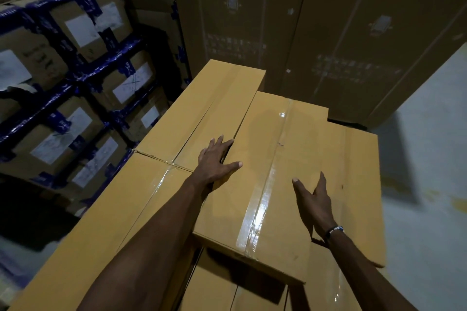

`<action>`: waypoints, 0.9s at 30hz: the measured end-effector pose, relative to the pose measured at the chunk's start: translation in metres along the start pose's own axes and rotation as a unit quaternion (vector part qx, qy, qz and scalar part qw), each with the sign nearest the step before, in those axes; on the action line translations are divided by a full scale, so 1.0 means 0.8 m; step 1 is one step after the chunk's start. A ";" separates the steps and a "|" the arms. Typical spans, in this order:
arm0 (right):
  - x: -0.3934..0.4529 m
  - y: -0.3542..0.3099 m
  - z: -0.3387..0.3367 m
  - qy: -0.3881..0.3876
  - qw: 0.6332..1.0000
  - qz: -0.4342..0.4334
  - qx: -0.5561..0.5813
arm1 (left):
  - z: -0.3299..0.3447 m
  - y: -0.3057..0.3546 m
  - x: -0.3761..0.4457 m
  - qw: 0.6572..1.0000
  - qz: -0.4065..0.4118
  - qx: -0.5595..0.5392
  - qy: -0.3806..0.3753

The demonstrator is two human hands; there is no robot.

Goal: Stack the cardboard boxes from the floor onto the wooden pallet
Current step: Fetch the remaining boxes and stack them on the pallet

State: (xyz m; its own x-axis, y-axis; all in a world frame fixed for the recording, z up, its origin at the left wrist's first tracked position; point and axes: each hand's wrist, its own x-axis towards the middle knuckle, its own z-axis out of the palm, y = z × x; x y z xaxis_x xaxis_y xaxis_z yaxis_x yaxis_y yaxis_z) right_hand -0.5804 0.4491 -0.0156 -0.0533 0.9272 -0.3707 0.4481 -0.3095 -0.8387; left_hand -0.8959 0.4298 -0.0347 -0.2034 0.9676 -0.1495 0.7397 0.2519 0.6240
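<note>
Hands spread flat, holding nothing, seat the top box on the near stack; pallet and floor boxes hidden.

Two hands — five plain tan boxes in the stack.

Bare forearms, beaded bracelet on right wrist

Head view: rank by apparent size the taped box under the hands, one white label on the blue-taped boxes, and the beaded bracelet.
1. Taped box, by far the largest, though it is also nearest the camera.
2. White label on a blue-taped box, farther away, so its true size is unsure.
3. Beaded bracelet on the right wrist, smallest.
</note>
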 end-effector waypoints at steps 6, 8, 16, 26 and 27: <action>-0.074 0.033 0.004 -0.027 1.000 0.007 -0.004 | 0.003 0.005 -0.019 0.997 0.002 0.068 -0.027; -0.099 0.040 0.003 -0.035 0.999 0.018 -0.011 | 0.004 0.002 -0.039 0.995 0.011 0.083 -0.048; -0.177 0.041 0.003 -0.055 0.998 0.018 -0.031 | -0.021 -0.017 -0.120 0.977 0.073 0.142 -0.142; -0.193 0.062 0.019 -0.019 0.999 0.032 -0.014 | -0.043 -0.005 -0.127 0.937 0.086 0.237 -0.241; -0.191 0.063 0.020 -0.016 0.999 0.029 -0.013 | -0.044 -0.005 -0.127 0.938 0.088 0.235 -0.237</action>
State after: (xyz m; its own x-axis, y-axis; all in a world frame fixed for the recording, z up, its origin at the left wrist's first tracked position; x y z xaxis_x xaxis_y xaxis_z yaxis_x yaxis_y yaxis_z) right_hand -0.5640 0.2885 -0.0072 -0.0551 0.9009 -0.4306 0.4742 -0.3559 -0.8053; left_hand -0.9012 0.3302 0.0050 0.1737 0.8654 -0.4700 0.9593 -0.0407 0.2795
